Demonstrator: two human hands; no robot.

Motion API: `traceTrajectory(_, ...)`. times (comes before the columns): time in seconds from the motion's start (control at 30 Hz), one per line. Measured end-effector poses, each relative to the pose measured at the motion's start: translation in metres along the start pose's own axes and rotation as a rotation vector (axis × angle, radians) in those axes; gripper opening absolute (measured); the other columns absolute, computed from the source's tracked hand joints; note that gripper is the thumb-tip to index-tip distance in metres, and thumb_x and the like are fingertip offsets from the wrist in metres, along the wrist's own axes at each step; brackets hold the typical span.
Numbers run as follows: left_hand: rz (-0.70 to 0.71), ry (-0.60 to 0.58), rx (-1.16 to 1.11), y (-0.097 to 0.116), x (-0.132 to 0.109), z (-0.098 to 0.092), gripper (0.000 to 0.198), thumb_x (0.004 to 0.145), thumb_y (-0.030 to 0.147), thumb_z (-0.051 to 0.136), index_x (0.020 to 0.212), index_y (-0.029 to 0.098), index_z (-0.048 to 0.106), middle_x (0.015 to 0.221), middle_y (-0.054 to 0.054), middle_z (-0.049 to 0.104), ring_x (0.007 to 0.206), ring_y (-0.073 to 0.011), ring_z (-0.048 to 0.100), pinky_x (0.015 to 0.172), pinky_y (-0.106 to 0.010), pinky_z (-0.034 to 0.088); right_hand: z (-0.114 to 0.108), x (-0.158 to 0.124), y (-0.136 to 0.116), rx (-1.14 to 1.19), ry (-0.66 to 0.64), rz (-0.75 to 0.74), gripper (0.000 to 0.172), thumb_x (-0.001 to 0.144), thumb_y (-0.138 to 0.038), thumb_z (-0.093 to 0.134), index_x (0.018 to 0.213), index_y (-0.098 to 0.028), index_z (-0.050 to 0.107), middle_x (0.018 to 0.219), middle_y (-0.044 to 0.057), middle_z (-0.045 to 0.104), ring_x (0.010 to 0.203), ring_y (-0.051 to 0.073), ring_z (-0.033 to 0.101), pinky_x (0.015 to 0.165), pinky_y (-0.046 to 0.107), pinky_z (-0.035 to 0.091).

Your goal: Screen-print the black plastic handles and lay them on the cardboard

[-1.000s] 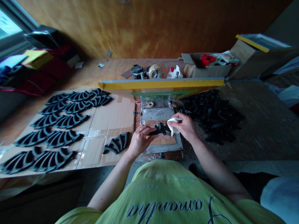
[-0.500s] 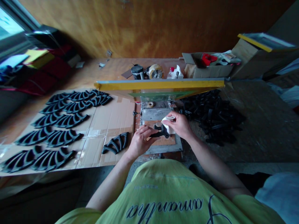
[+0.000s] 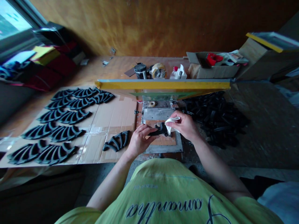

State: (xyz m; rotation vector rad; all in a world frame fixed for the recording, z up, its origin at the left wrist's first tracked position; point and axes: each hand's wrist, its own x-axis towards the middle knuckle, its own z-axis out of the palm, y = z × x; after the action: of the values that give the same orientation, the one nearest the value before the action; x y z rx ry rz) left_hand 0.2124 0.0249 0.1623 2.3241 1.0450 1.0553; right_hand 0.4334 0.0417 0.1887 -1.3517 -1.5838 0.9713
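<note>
My left hand (image 3: 141,139) pinches one end of a black bracket-like part (image 3: 160,128), held over a wooden block (image 3: 163,141) on a grey metal plate. In my right hand (image 3: 184,123) is a folded white cloth (image 3: 172,121), its lower end against the right side of the black part. To the left, several similar black curved parts (image 3: 116,141) lie on a flat cardboard sheet (image 3: 102,115). A heap of loose black parts (image 3: 217,118) is at the right. The pinched end of the black part is hidden by my fingers.
A yellow-edged screen frame (image 3: 163,84) stands tilted up just beyond my hands. Behind it are a black tub (image 3: 140,71), a tape roll (image 3: 158,71) and a red-capped bottle (image 3: 174,73). An open cardboard box (image 3: 212,69) sits at the back right.
The black part is turned slightly in my left hand. The cloth has moved a little right and now touches the part's right side lower down. The view has shifted slightly.
</note>
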Motion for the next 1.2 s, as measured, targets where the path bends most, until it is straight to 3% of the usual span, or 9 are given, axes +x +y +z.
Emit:
traceTrajectory(0.07,0.027,-0.008,-0.008,0.000,0.000,-0.001,0.021,0.083,0.031,0.073,0.100,0.018,0.072,0.085,-0.004,0.071,0.080,-0.0148,0.065,0.076,-0.029,0.053,0.001,0.001,0.004,-0.011,-0.056,-0.007,0.031,0.074,-0.046,0.074,0.073,-0.019,0.061,0.071,-0.002,0.057,0.063,0.012,0.050,0.059,0.023,0.037)
traceTrajectory(0.2,0.088,-0.025,-0.063,0.002,-0.002,-0.001,0.021,0.083,0.031,0.073,0.100,0.018,0.071,0.087,-0.005,0.072,0.080,-0.0145,0.066,0.077,-0.029,0.053,-0.001,0.006,0.013,-0.045,0.046,0.044,0.029,0.072,-0.045,0.072,0.072,-0.018,0.060,0.066,-0.003,0.057,0.061,0.012,0.048,0.057,0.022,0.035)
traceTrajectory(0.37,0.049,-0.003,-0.097,0.003,-0.003,0.000,0.020,0.081,0.027,0.075,0.099,0.018,0.071,0.086,-0.004,0.071,0.081,-0.0133,0.065,0.075,-0.026,0.053,-0.002,0.005,0.010,0.117,0.005,0.123,0.035,0.069,-0.050,0.073,0.074,-0.018,0.059,0.064,-0.003,0.057,0.060,0.012,0.049,0.055,0.022,0.036)
traceTrajectory(0.47,0.043,-0.007,-0.127,0.004,-0.003,0.001,0.021,0.081,0.027,0.076,0.100,0.018,0.070,0.087,-0.004,0.071,0.082,-0.0138,0.065,0.076,-0.026,0.053,0.001,0.006,0.018,0.082,0.002,0.116,0.033,0.068,-0.048,0.072,0.073,-0.018,0.060,0.064,-0.003,0.056,0.060,0.012,0.049,0.055,0.021,0.036)
traceTrajectory(0.63,-0.122,0.021,-0.130,-0.002,-0.011,0.002,0.021,0.082,0.030,0.075,0.099,0.019,0.071,0.089,-0.005,0.071,0.083,-0.0152,0.066,0.075,-0.027,0.053,-0.008,0.019,0.076,0.080,0.132,0.232,0.037,0.063,-0.051,0.069,0.075,-0.018,0.058,0.063,-0.004,0.055,0.056,0.012,0.049,0.050,0.021,0.036)
traceTrajectory(0.83,-0.372,0.114,-0.137,-0.019,-0.031,0.004,0.024,0.083,0.038,0.073,0.098,0.020,0.072,0.090,-0.005,0.071,0.080,-0.0157,0.068,0.073,-0.026,0.056,-0.045,0.047,0.153,-0.021,0.346,0.446,0.029,0.064,-0.038,0.061,0.084,-0.016,0.059,0.064,-0.004,0.057,0.047,0.011,0.048,0.044,0.021,0.037)
traceTrajectory(1.0,-0.476,0.147,-0.134,-0.022,-0.040,0.006,0.026,0.081,0.041,0.074,0.096,0.020,0.073,0.091,-0.006,0.072,0.082,-0.0170,0.069,0.069,-0.025,0.057,-0.065,0.102,0.181,-0.125,0.454,0.416,0.032,0.069,-0.023,0.054,0.097,-0.012,0.065,0.083,0.004,0.068,0.063,0.015,0.061,0.063,0.026,0.051)
traceTrajectory(1.1,-0.511,0.156,-0.156,-0.022,-0.043,0.007,0.027,0.081,0.042,0.073,0.096,0.020,0.073,0.090,-0.006,0.071,0.080,-0.0168,0.068,0.063,-0.023,0.056,-0.071,0.134,0.182,-0.124,0.326,0.335,0.021,0.070,-0.019,0.058,0.087,-0.011,0.067,0.090,0.008,0.071,0.085,0.019,0.066,0.086,0.032,0.051)
traceTrajectory(1.2,-0.529,0.145,-0.141,-0.025,-0.048,0.010,0.026,0.081,0.041,0.073,0.096,0.020,0.073,0.089,-0.006,0.071,0.079,-0.0166,0.068,0.065,-0.024,0.056,-0.075,0.147,0.179,-0.120,0.247,0.309,0.011,0.070,-0.016,0.063,0.079,-0.012,0.067,0.094,0.010,0.071,0.096,0.021,0.065,0.096,0.035,0.047)
